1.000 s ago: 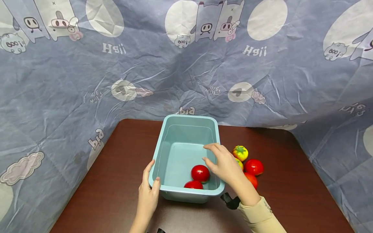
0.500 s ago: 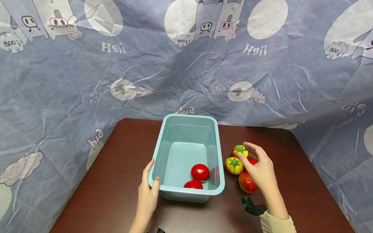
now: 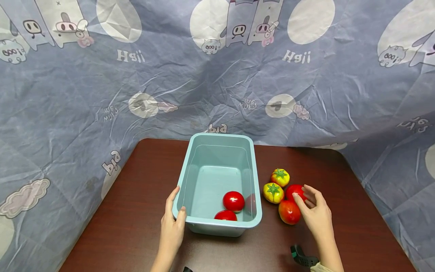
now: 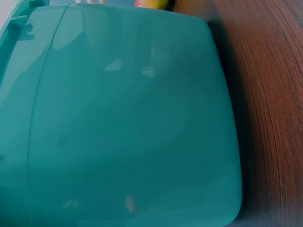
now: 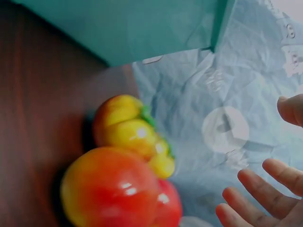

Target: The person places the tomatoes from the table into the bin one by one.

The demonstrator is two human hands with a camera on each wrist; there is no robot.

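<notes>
My left hand (image 3: 173, 226) grips the near-left corner of the light blue plastic bin (image 3: 183, 177), thumb on the rim and fingers along the outer side. Two glossy red round fruits (image 3: 233, 201) lie inside at the near end. Right of the bin, my right hand (image 3: 317, 213) is raised with thumb and fingers spread, close to a red round fruit (image 3: 294, 192) that it partly covers. In the right wrist view, the spread fingers (image 5: 255, 189) hold nothing. Beside the red fruit are a red-orange fruit (image 3: 289, 212) and two yellow, tomato-like fruits with green tops (image 3: 273, 193).
The bin stands on a dark brown wooden table (image 3: 136, 196). Behind and at both sides hangs a wrinkled blue-grey cloth (image 3: 190, 90) with cartoon prints. The left wrist view is mostly filled by the bin's outer wall (image 4: 123, 118).
From over the bin, my right hand has moved right and toward me, past the yellow fruits to the red one. My left hand has stayed on the bin's rim.
</notes>
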